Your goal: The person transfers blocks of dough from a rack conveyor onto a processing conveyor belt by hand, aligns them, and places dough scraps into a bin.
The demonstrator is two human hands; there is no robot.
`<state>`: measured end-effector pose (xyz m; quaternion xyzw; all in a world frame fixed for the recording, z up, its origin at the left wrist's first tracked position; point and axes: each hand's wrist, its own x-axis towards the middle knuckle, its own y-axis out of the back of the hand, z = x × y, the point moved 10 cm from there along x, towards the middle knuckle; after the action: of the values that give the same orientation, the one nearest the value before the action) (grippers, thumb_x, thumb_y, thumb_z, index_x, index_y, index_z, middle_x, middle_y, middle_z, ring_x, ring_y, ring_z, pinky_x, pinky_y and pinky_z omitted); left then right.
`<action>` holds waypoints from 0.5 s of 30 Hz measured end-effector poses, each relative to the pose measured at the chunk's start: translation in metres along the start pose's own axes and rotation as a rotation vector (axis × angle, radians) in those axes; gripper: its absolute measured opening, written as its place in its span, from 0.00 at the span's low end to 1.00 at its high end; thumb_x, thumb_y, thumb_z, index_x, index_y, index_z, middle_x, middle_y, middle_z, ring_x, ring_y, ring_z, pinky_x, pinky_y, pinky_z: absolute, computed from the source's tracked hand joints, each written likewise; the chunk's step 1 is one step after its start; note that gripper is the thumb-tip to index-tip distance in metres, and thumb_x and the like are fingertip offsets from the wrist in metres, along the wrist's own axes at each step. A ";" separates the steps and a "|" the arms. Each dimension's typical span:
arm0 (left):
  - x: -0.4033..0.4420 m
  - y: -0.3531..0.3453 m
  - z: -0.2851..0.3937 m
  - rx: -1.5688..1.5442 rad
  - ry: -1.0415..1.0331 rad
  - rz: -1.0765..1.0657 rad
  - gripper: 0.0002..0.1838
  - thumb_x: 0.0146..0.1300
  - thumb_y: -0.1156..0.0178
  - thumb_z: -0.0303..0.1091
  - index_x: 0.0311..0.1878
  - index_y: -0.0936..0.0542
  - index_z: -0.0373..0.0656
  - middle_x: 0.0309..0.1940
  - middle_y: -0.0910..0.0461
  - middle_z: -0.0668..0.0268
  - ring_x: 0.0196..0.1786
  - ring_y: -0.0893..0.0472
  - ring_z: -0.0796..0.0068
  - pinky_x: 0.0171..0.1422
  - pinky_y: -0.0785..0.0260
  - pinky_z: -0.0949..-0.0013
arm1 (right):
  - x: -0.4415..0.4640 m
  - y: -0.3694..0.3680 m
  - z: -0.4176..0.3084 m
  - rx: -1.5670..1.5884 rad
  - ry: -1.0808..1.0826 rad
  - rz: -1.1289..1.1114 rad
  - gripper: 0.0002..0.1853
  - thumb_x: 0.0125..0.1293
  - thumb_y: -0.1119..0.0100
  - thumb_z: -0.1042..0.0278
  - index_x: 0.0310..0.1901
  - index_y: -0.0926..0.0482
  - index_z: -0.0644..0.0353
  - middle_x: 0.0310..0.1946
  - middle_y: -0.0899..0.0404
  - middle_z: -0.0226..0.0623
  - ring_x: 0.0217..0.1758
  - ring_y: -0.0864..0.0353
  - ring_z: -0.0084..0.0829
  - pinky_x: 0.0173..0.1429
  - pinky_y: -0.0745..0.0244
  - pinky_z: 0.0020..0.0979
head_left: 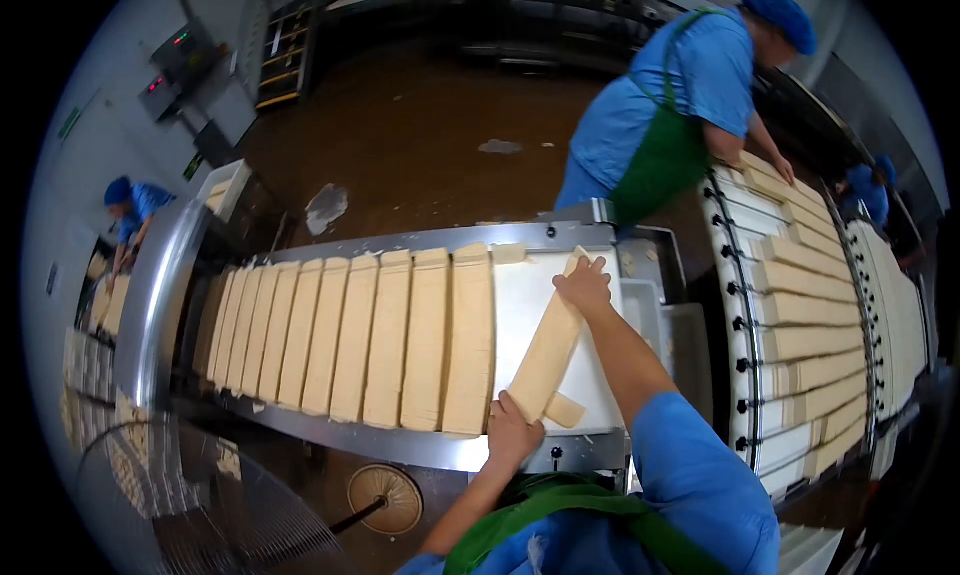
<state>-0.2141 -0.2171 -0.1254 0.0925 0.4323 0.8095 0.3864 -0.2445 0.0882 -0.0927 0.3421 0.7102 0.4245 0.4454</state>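
Note:
A long, pale, flat slab that looks like dough (547, 350) lies slanted across the white belt in front of me. My right hand (588, 285) grips its far end, with the fingers bent over the edge. At the near end my left hand (514, 433) is closed around the corner. Beside that end a small cut-off piece of dough (565, 410) rests on the belt (600, 395). To the left, several similar slabs (427, 340) lie side by side across the conveyor. The undersides of both hands' fingers are partly hidden.
A steel hood (160, 305) spans the conveyor's left end. On the right, a second conveyor (745, 275) carries more slabs, and a co-worker in a blue shirt and green apron (665, 115) leans over it. Another person (135, 210) works at far left. Trays (655, 315) stand between the conveyors.

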 end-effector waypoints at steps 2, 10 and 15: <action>0.002 -0.013 0.002 -0.084 0.032 -0.177 0.50 0.50 0.34 0.48 0.64 0.52 0.28 0.54 0.38 0.37 0.47 0.25 0.38 0.49 0.27 0.47 | -0.009 0.015 0.023 -0.035 0.077 0.164 0.47 0.51 0.39 0.39 0.66 0.41 0.63 0.69 0.52 0.52 0.67 0.41 0.59 0.60 0.33 0.54; 0.005 -0.004 0.071 -0.206 -0.075 0.049 0.41 0.46 0.33 0.27 0.62 0.45 0.30 0.57 0.47 0.32 0.52 0.32 0.37 0.61 0.36 0.51 | -0.042 0.036 0.172 0.617 -0.197 0.282 0.48 0.46 0.35 0.50 0.63 0.50 0.64 0.65 0.50 0.54 0.65 0.38 0.58 0.62 0.34 0.50; -0.013 -0.019 0.189 -0.255 -0.400 0.048 0.41 0.46 0.34 0.24 0.65 0.40 0.39 0.60 0.48 0.40 0.61 0.38 0.40 0.67 0.43 0.54 | -0.134 0.110 0.353 0.859 -0.347 0.744 0.44 0.50 0.36 0.54 0.62 0.48 0.68 0.61 0.46 0.59 0.62 0.37 0.59 0.66 0.38 0.48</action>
<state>-0.1034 -0.1018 -0.0224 0.2117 0.2392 0.8321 0.4534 0.1423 0.1220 -0.0328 0.7821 0.5674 0.1646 0.1982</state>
